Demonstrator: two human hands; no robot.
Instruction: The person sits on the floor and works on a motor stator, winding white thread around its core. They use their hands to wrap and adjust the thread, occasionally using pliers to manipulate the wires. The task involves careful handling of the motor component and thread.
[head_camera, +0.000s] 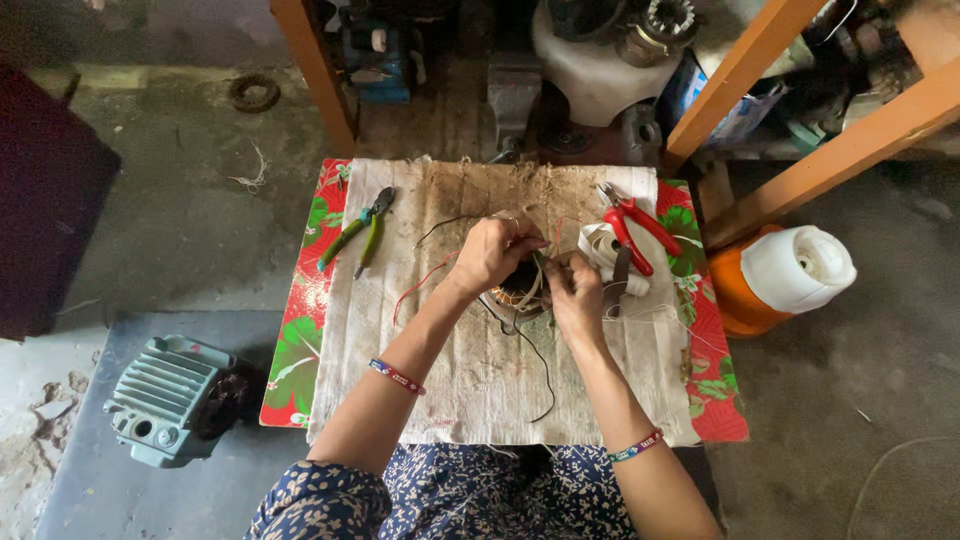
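Low on a workshop floor, a cloth-covered table (480, 400) is carrying a small wound coil (522, 287) at its centre. Left hand (490, 255) and right hand (575, 295) are both gripping it, working its wires (420, 283). Judged step: winding or lacing; steady tension needed next.

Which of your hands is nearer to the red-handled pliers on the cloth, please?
Right. The right hand lies just beside the red-handled pliers; the left hand sits farther off.
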